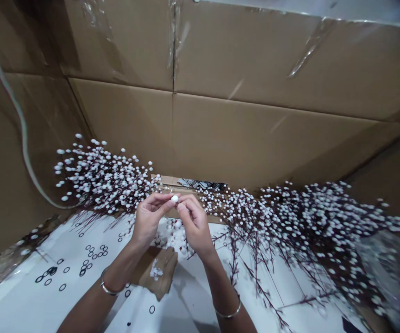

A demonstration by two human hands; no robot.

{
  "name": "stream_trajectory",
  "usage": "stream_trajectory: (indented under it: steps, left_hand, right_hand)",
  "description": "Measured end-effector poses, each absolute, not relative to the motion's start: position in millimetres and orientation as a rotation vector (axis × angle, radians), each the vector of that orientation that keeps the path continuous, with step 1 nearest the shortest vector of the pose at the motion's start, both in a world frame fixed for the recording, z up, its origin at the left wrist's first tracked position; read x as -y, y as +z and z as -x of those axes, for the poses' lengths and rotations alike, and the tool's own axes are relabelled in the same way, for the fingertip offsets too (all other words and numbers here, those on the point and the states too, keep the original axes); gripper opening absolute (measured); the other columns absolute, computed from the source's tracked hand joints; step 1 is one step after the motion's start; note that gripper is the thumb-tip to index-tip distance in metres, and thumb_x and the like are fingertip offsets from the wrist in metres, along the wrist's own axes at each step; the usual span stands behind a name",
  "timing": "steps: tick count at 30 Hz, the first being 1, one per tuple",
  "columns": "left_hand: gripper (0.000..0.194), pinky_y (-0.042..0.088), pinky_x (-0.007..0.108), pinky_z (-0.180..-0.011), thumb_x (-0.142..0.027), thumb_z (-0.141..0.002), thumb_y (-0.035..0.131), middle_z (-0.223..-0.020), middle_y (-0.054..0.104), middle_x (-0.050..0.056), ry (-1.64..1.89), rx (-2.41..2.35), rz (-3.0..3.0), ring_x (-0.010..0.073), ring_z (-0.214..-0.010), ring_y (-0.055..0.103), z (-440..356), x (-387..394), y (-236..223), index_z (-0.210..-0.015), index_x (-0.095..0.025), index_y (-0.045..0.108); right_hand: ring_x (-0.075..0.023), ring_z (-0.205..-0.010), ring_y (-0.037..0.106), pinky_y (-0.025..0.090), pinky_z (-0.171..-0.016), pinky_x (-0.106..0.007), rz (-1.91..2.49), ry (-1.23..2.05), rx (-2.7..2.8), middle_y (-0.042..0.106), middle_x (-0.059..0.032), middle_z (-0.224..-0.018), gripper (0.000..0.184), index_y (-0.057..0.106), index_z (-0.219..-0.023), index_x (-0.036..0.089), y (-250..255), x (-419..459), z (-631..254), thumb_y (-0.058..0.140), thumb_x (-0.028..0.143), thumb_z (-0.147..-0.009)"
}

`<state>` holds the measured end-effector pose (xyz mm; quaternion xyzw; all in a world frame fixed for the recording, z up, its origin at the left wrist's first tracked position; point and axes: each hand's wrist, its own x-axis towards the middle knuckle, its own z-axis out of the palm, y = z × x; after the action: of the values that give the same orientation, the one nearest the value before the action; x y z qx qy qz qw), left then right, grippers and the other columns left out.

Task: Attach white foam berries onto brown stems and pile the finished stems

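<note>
A small white ball [174, 199], like the berries on the branches around it, is pinched between the thumb and fingers of my left hand [147, 217]. My right hand [196, 223] is closed in a pinch right beside the ball; what its fingers hold is hidden. Below both hands lies a heap of loose white balls [175, 233] on the white tabletop [189, 286]. A torn piece of brown cardboard [163, 273] with white bits of paste or scrap on it lies nearer to me, between my forearms.
Bunches of white-berried branches stand at the left [106, 178] and spread along the right [307, 217]. Black rings [85, 266] lie scattered at the left. Cardboard walls [241, 129] enclose the table. A pale cable [22, 125] hangs left; clear plastic [384, 259] lies right.
</note>
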<state>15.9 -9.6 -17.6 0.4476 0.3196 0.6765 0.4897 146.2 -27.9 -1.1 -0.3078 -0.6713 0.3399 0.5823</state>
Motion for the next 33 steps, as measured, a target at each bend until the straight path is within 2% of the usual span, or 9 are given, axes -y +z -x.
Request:
stream_trajectory:
  steps: [9,13,15,18,21,24,28,31,33]
  left_hand:
    - [0.02,0.055,0.029,-0.085,-0.022,-0.072,0.081,-0.096,0.075,0.008,1.659,-0.796,-1.139,0.0181,-0.09,0.071,-17.0,10.2,-19.6,-0.088,-0.015,0.071]
    - [0.019,0.054,0.026,-0.088,-0.021,-0.074,0.08,-0.099,0.075,0.007,1.622,-0.781,-1.154,0.0169,-0.094,0.07,-13.8,8.8,-18.6,-0.091,-0.017,0.071]
    - [0.036,0.052,0.028,-0.095,-0.026,-0.076,0.079,-0.113,0.071,0.008,1.552,-0.699,-1.167,0.0188,-0.105,0.068,-11.7,8.9,-16.2,-0.11,-0.022,0.068]
    - [0.069,0.047,0.036,-0.103,-0.036,-0.076,0.078,-0.14,0.054,0.012,1.332,-0.559,-1.247,0.0256,-0.124,0.057,-11.8,11.0,-14.9,-0.138,-0.029,0.051]
    - [0.084,0.043,0.04,-0.108,-0.028,-0.068,0.084,-0.147,0.045,0.014,1.087,-0.626,-1.434,0.03,-0.134,0.047,-18.5,15.4,-19.8,-0.143,-0.027,0.046]
    - [0.073,0.048,0.043,-0.101,-0.023,-0.072,0.08,-0.133,0.058,0.015,0.931,-0.738,-1.531,0.0294,-0.122,0.057,-28.3,20.2,-26.2,-0.139,-0.026,0.051]
    - [0.058,0.054,0.036,-0.087,-0.025,-0.08,0.072,-0.119,0.065,0.014,0.927,-0.776,-1.486,0.0261,-0.107,0.064,-33.4,20.9,-29.0,-0.135,-0.025,0.055]
    - [0.047,0.055,0.032,-0.079,-0.027,-0.079,0.073,-0.106,0.069,0.011,0.988,-0.869,-1.463,0.023,-0.093,0.068,-25.3,14.7,-25.9,-0.124,-0.023,0.063]
    - [0.041,0.055,0.03,-0.073,-0.03,-0.078,0.074,-0.097,0.07,0.01,1.055,-0.929,-1.417,0.0211,-0.082,0.068,-11.8,8.1,-21.2,-0.118,-0.021,0.067]
  right_hand:
    - [-0.0162,-0.093,0.056,0.043,-0.083,-0.029,0.738,0.776,1.56,0.057,-0.0051,-0.095,0.02,0.06,-0.086,0.019,-1.7,27.1,-145.6,0.046,0.026,-0.097]
    - [-0.0165,-0.098,0.057,0.043,-0.087,-0.03,0.721,0.817,1.547,0.06,-0.0054,-0.099,0.021,0.063,-0.089,0.02,-1.7,24.5,-146.8,0.046,0.027,-0.097]
    - [-0.0169,-0.104,0.056,0.042,-0.092,-0.03,0.716,0.833,1.516,0.061,-0.0057,-0.105,0.021,0.064,-0.091,0.02,-1.2,22.8,-149.1,0.046,0.027,-0.098]
    - [-0.0178,-0.108,0.055,0.041,-0.093,-0.031,0.741,0.837,1.391,0.06,-0.0057,-0.109,0.023,0.06,-0.082,0.019,-0.3,20.7,-155.7,0.046,0.029,-0.097]
    - [-0.0181,-0.106,0.054,0.042,-0.091,-0.032,0.771,0.839,1.252,0.06,-0.0059,-0.109,0.027,0.053,-0.075,0.019,0.1,19.6,-162.4,0.045,0.032,-0.097]
    - [-0.0179,-0.103,0.055,0.043,-0.088,-0.033,0.781,0.883,1.173,0.061,-0.0062,-0.112,0.026,0.052,-0.077,0.02,0.0,18.3,-165.5,0.043,0.035,-0.097]
    - [-0.0189,-0.111,0.057,0.043,-0.094,-0.035,0.749,0.979,1.096,0.064,-0.0059,-0.113,0.026,0.055,-0.08,0.021,-0.6,15.0,-167.5,0.045,0.038,-0.097]
    - [-0.0205,-0.124,0.053,0.037,-0.107,-0.041,0.786,1.058,1.099,0.061,-0.0073,-0.128,0.027,0.061,-0.106,0.023,-2.2,11.8,-171.4,0.044,0.041,-0.097]
    - [-0.0215,-0.131,0.048,0.033,-0.111,-0.044,0.828,1.123,1.072,0.055,-0.0083,-0.139,0.038,0.053,-0.127,0.024,-4.2,9.7,-174.3,0.048,0.045,-0.094]
